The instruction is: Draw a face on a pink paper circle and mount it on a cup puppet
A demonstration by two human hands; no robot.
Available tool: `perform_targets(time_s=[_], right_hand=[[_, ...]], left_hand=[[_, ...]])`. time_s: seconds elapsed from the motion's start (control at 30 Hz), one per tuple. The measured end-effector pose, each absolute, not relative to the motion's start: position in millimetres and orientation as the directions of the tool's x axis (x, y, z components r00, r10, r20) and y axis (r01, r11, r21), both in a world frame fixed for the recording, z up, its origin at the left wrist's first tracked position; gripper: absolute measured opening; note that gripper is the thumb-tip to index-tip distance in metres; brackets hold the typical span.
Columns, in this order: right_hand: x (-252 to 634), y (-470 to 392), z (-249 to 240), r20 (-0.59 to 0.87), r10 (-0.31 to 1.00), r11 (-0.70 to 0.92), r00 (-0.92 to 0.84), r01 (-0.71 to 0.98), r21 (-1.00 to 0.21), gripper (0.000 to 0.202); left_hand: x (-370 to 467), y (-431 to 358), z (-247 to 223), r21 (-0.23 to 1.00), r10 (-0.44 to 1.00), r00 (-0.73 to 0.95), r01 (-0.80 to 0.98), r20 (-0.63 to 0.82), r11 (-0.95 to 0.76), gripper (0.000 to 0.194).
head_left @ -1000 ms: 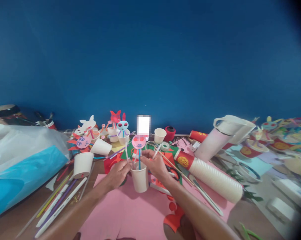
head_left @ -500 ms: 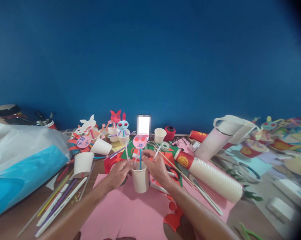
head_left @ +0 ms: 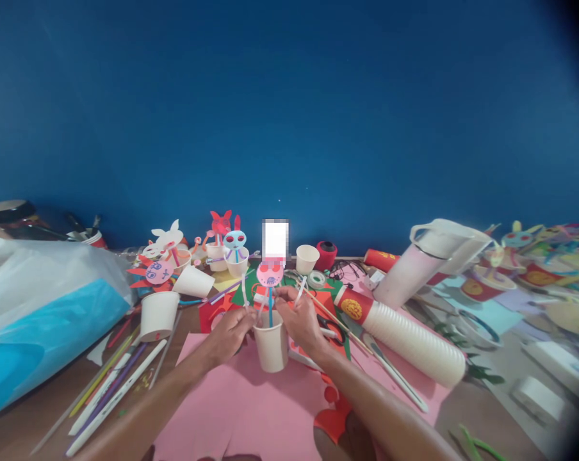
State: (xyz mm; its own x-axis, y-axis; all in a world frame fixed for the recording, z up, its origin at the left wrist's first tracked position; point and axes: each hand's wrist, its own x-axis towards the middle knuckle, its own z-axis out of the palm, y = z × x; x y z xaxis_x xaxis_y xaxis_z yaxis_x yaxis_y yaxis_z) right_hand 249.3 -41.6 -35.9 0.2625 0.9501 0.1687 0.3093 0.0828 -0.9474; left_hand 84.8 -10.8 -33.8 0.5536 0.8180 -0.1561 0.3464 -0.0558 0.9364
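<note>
A white paper cup [head_left: 273,349] stands upright on the pink paper sheet [head_left: 222,394]. A blue stick [head_left: 271,307] rises from it, topped by a round pink paper face [head_left: 270,274] with red eyes. On the cup's left side, my left hand [head_left: 234,330] is closed by the rim, its fingers pinching a thin white strip [head_left: 244,288] that sticks up. Opposite it, my right hand [head_left: 298,319] pinches another white strip [head_left: 301,289] next to the blue stick. The fingers hide the strips' lower ends.
Finished-looking paper figures in cups [head_left: 236,256] line the back. A long stack of cups [head_left: 405,333] lies at right, near a tilted pitcher [head_left: 414,262] and scissors [head_left: 335,331]. Pens [head_left: 116,397] and a plastic bag [head_left: 49,320] are at left. A blue wall rises behind.
Both hands stay almost still at the cup, with the white strips in their fingers. The view has shifted very slightly.
</note>
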Motion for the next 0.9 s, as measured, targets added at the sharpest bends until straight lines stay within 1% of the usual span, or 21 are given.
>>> perform_targets(time_s=[0.2, 0.3, 0.5, 0.6, 0.77, 0.9], right_hand=[[247.8, -38.9, -37.8, 0.132, 0.963, 0.104, 0.233, 0.128, -0.986, 0.023], [247.9, -38.3, -36.7, 0.124, 0.961, 0.101, 0.246, 0.105, -0.989, 0.021], [249.5, -36.0, -41.1, 0.154, 0.962, 0.141, 0.225, 0.075, -0.987, 0.020], [248.9, -36.0, -41.4, 0.164, 0.958, 0.146, 0.233, 0.095, -0.985, 0.020], [248.7, -39.2, -34.6, 0.181, 0.945, 0.120, 0.271, 0.226, -0.967, 0.021], [250.2, -39.1, -35.6, 0.223, 0.932, 0.145, 0.286, 0.269, -0.952, 0.019]], left_hand=[[83.8, -10.0, -35.4, 0.936, 0.824, 0.547, 0.347, -0.149, -0.061, 0.041], [82.5, -8.8, -36.0, 0.931, 0.829, 0.542, 0.356, -0.140, -0.076, 0.041], [82.8, -8.6, -34.6, 0.927, 0.834, 0.536, 0.364, -0.132, -0.088, 0.040], [83.9, -10.1, -32.1, 0.924, 0.837, 0.524, 0.376, -0.153, -0.066, 0.041], [85.1, -12.2, -30.4, 0.928, 0.833, 0.525, 0.371, -0.173, -0.041, 0.042], [85.2, -12.0, -32.5, 0.935, 0.822, 0.543, 0.354, -0.171, -0.039, 0.042]])
